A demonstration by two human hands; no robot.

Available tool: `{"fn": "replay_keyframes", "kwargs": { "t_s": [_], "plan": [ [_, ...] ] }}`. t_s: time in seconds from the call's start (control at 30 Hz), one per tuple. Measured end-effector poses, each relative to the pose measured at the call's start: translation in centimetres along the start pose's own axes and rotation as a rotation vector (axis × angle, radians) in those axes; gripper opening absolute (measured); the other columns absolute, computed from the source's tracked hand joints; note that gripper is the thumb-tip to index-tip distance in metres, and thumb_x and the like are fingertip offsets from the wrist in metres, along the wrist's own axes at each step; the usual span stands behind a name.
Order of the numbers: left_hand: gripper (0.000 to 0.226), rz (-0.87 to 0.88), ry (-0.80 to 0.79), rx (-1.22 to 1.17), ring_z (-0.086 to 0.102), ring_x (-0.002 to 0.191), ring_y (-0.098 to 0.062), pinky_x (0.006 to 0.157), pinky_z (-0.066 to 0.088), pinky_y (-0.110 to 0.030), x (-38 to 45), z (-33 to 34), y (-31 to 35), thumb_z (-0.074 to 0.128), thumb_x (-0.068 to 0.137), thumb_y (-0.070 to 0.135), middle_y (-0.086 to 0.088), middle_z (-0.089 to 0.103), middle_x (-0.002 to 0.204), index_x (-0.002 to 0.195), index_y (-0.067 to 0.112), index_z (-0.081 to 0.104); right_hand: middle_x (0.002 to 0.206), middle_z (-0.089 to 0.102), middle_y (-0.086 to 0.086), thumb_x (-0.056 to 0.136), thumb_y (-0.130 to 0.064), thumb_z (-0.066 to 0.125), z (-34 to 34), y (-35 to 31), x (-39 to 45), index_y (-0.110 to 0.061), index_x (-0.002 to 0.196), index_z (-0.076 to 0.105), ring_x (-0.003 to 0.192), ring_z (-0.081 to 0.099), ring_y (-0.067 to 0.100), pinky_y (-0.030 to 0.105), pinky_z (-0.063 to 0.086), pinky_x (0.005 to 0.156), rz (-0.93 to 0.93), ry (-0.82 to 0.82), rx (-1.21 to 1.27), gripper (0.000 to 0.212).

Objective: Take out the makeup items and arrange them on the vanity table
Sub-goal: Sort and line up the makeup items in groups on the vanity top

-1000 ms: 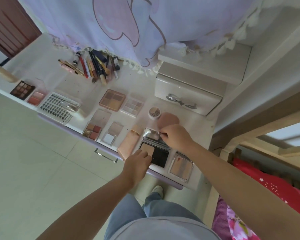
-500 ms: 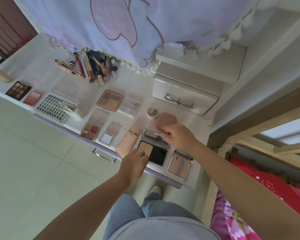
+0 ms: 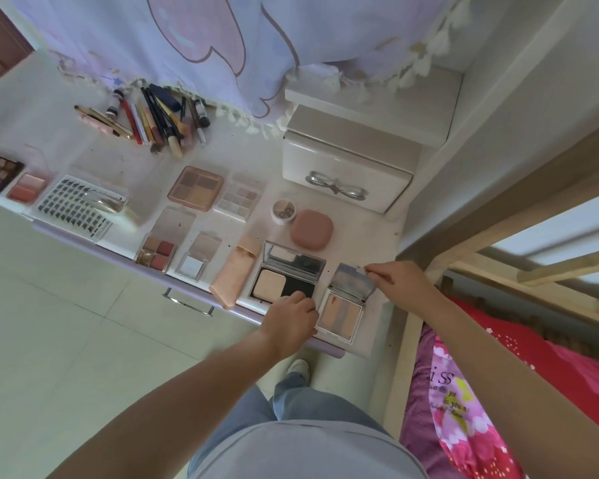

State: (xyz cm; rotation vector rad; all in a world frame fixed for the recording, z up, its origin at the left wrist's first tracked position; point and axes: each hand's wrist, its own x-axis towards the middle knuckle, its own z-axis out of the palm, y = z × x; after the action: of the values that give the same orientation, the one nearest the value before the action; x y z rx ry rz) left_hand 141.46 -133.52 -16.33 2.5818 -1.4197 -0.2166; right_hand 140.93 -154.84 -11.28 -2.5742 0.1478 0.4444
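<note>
Many makeup items lie on the white vanity table (image 3: 367, 233). At its front right a square blush compact (image 3: 341, 314) lies with its mirrored lid raised. My right hand (image 3: 395, 281) pinches the far edge of that lid. My left hand (image 3: 291, 323) rests curled at the compact's near left corner, partly over the black powder compact (image 3: 284, 281), which lies open beside it. A peach tube (image 3: 234, 273), a pink rounded case (image 3: 311, 229) and a small round pot (image 3: 284, 210) lie close by.
Further left lie several open palettes (image 3: 196, 188), a lash tray (image 3: 71, 210) and a pile of brushes and pencils (image 3: 156, 119). A small drawer unit (image 3: 346, 174) stands at the back right. A lilac cloth (image 3: 222, 39) hangs behind. A bed frame (image 3: 498, 257) stands on the right.
My right hand has left the black powder compact's lid and moved right to the square blush compact, whose lid now stands raised. My left hand has shifted right to that compact's corner.
</note>
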Motion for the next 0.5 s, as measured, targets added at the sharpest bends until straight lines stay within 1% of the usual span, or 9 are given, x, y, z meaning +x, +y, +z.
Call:
{"fn": "replay_keyframes", "kwargs": {
  "t_s": [0.07, 0.2, 0.3, 0.43, 0.5],
  "plan": [
    [0.030, 0.001, -0.014, 0.011, 0.056, 0.051, -0.007, 0.043, 0.044, -0.013, 0.1, 0.0, 0.1, 0.088, 0.038, 0.040, 0.010, 0.062, 0.054, 0.049, 0.021, 0.067, 0.112, 0.067, 0.012, 0.093, -0.015, 0.048, 0.3, 0.0, -0.2, -0.006, 0.113, 0.063, 0.105, 0.060, 0.024, 0.024, 0.041, 0.083, -0.006, 0.008, 0.004, 0.027],
    [0.031, 0.004, -0.031, 0.024, 0.056, 0.052, -0.005, 0.044, 0.043, -0.012, 0.1, -0.1, 0.6, 0.087, 0.037, 0.043, 0.011, 0.062, 0.053, 0.048, 0.022, 0.067, 0.114, 0.066, 0.010, 0.092, -0.017, 0.049, 0.6, 0.0, -0.6, -0.008, 0.115, 0.062, 0.105, 0.061, 0.021, 0.019, 0.038, 0.082, -0.032, 0.007, -0.011, 0.028],
    [0.031, 0.009, -0.034, 0.029, 0.056, 0.052, -0.004, 0.044, 0.043, -0.012, 0.1, -0.5, 0.6, 0.087, 0.038, 0.044, 0.012, 0.062, 0.054, 0.049, 0.023, 0.068, 0.115, 0.065, 0.009, 0.093, -0.018, 0.048, 0.5, 0.0, -0.5, -0.008, 0.116, 0.061, 0.106, 0.060, 0.021, 0.020, 0.038, 0.083, -0.036, -0.004, -0.020, 0.028],
    [0.032, -0.018, 0.001, -0.014, 0.058, 0.051, -0.007, 0.043, 0.043, -0.012, -0.5, -1.8, 0.1, 0.087, 0.039, 0.043, 0.009, 0.062, 0.055, 0.051, 0.021, 0.068, 0.122, 0.062, 0.007, 0.093, -0.023, 0.047, -0.3, -0.2, -0.2, -0.010, 0.122, 0.057, 0.107, 0.058, 0.017, 0.018, 0.037, 0.085, -0.038, -0.043, 0.024, 0.033],
    [0.029, -0.053, 0.060, -0.029, 0.060, 0.054, -0.012, 0.044, 0.047, -0.015, -1.0, -2.4, -0.8, 0.088, 0.044, 0.035, 0.005, 0.064, 0.060, 0.058, 0.018, 0.069, 0.122, 0.061, 0.006, 0.093, -0.024, 0.048, -1.0, -0.4, 0.4, -0.010, 0.121, 0.058, 0.101, 0.056, 0.011, 0.017, 0.036, 0.084, -0.028, -0.013, 0.087, 0.033]
  ]
}}
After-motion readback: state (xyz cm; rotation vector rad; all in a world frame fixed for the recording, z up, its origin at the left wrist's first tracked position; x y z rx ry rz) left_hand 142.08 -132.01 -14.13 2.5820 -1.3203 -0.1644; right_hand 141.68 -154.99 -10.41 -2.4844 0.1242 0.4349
